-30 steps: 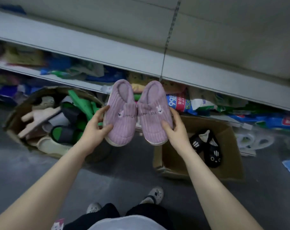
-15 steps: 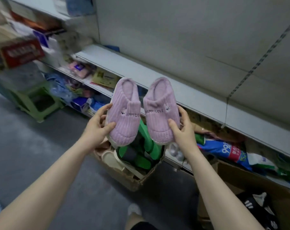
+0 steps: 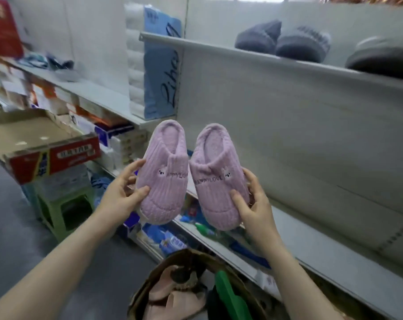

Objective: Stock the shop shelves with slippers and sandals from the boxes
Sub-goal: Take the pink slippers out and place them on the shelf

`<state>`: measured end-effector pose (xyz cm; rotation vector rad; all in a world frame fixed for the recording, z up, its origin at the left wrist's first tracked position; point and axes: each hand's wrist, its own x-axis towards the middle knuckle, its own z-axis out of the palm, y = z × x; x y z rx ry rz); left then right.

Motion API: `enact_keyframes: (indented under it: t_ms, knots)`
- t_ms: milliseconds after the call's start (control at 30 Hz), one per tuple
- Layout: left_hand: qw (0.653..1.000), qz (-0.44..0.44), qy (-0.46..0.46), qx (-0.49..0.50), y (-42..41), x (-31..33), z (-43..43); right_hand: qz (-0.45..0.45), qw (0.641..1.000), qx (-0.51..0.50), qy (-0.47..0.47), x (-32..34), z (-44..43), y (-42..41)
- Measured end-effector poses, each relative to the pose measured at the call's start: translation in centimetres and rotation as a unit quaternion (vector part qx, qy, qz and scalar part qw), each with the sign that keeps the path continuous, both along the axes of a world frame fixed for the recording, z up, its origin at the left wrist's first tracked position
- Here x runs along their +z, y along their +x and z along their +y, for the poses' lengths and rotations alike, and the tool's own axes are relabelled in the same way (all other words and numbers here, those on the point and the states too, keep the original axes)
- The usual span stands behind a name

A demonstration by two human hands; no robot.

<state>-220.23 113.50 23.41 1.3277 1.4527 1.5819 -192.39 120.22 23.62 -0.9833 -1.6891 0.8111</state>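
Note:
I hold a pair of lilac ribbed plush slippers, one per hand, toes down and openings up. My left hand (image 3: 123,195) grips the left slipper (image 3: 164,172) by its side. The right slipper (image 3: 216,179) is pinched at its toe by my right hand (image 3: 251,204). Both hang in front of a white middle shelf (image 3: 334,252). Above it, an upper shelf (image 3: 276,58) carries grey and blue knitted slippers (image 3: 281,40). Below my arms stands a cardboard box (image 3: 191,289) with pink and green slippers inside.
A tall blue-and-white pack (image 3: 154,65) stands at the shelf end on the left. An open red carton (image 3: 41,144) rests on a green plastic stool (image 3: 62,204) in the aisle. Lower shelves hold packaged goods (image 3: 168,239). The floor is grey.
My view has swung up and left, from the floor boxes to the shelves. The pair of lilac slippers stayed in my hands and rose to the middle shelf's height.

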Motion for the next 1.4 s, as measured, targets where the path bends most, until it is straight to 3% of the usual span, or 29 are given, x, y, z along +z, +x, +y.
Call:
enact_keyframes:
  t_ms: [300,400,567,767,900,967,1033,1100,1200,1300,1400]
  knots:
    - [0.993,-0.032,0.103,-0.04,-8.4,11.5,15.5,0.031,0.987,-0.049,0.149,13.2,13.3,-7.5]
    - [0.989,-0.037,0.128,-0.059,-9.5,14.1,19.4,0.022,0.986,-0.041,0.16,16.5,15.1,-8.1]
    - [0.984,-0.054,0.132,-0.102,-14.3,20.8,30.3,0.007,0.972,-0.126,0.199,22.6,21.7,-12.9]
    - [0.986,-0.074,0.046,-0.144,-18.2,27.2,39.7,0.002,0.965,-0.239,0.108,29.1,27.3,-18.6]
    - [0.984,-0.07,0.007,-0.166,-19.1,29.1,43.3,0.128,0.975,-0.177,-0.043,31.5,28.7,-22.3]
    - [0.983,-0.071,0.003,-0.168,-19.3,29.6,44.6,0.131,0.978,-0.15,-0.063,31.8,29.0,-23.7]
    - [0.983,-0.076,0.01,-0.169,-19.2,30.1,45.6,0.083,0.981,-0.163,-0.057,31.6,29.8,-24.1]
    - [0.986,-0.009,0.035,-0.165,-19.3,30.3,46.3,-0.081,0.972,-0.218,-0.033,31.1,29.9,-24.1]
    - [0.959,0.2,0.09,-0.182,-19.3,29.7,46.0,-0.305,0.891,-0.332,0.061,30.2,30.3,-24.4]
    - [0.901,0.354,0.19,-0.161,-19.0,28.7,46.0,-0.359,0.845,-0.376,0.127,29.6,31.2,-25.6]
    - [0.873,0.395,0.261,-0.115,-18.2,27.9,47.1,-0.362,0.839,-0.379,0.146,28.9,33.0,-26.2]
